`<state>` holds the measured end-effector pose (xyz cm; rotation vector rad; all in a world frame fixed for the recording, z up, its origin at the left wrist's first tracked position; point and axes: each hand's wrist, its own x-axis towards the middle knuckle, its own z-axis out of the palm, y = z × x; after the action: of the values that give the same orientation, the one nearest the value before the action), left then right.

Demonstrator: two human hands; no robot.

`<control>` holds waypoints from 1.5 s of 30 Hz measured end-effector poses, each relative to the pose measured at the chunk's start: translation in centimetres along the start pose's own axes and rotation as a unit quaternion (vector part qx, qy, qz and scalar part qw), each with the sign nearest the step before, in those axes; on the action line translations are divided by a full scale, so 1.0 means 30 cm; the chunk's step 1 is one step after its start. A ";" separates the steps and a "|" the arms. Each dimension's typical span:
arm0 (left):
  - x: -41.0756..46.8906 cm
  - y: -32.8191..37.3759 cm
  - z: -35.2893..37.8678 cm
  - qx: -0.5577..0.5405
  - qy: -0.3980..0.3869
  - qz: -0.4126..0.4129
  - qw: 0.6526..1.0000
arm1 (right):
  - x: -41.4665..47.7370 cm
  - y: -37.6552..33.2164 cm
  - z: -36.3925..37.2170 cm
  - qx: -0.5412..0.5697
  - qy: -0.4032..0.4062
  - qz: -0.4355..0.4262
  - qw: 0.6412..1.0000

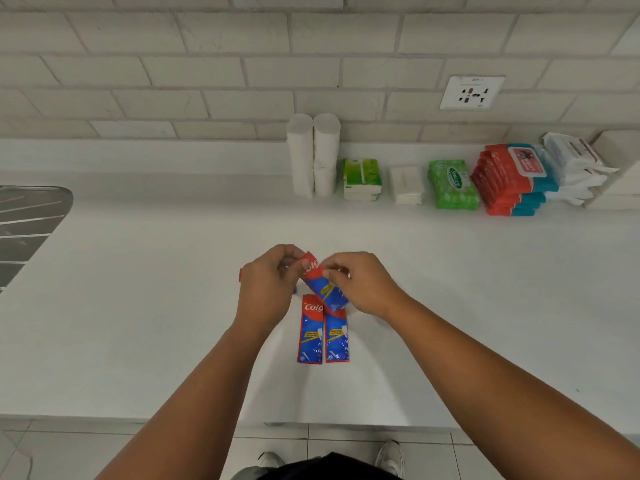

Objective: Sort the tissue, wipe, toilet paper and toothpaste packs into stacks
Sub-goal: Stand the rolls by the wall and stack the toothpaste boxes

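The held toothpaste pack (pixel 323 289) is held tilted just above the flat pair (pixel 323 336), which lies side by side on the counter (pixel 138 306). Judged: it is being squared up before being laid on that pair. Its red top end is pinched from both sides, by curled fingers of the left hand (pixel 266 289) and by thumb and forefinger of the right hand (pixel 363 285). Red edges beside the left palm suggest further packs; count not discernible. Well behind the pair, along the wall, sorted goods are ranged clear of the working area: toilet rolls (pixel 313 154), then rightward tissue packs (pixel 362 180) and wipe packs (pixel 453 185).
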<state>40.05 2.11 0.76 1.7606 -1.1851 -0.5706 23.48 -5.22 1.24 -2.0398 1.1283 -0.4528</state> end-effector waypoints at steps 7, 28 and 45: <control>-0.043 -0.059 0.072 0.009 -0.156 -0.177 0.972 | -0.107 0.103 0.050 0.209 -0.002 0.193 0.959; -0.128 -0.170 0.161 0.210 -0.073 -0.142 0.965 | -0.110 0.185 0.152 0.124 0.013 0.277 0.953; 0.179 -0.353 -0.067 0.311 -0.018 -0.100 0.945 | 0.116 0.016 0.235 -0.123 0.030 0.065 0.990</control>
<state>48.93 -0.51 -6.91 2.4348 -1.3109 -0.3613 29.44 -5.18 -3.92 -2.1570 1.4035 -0.3248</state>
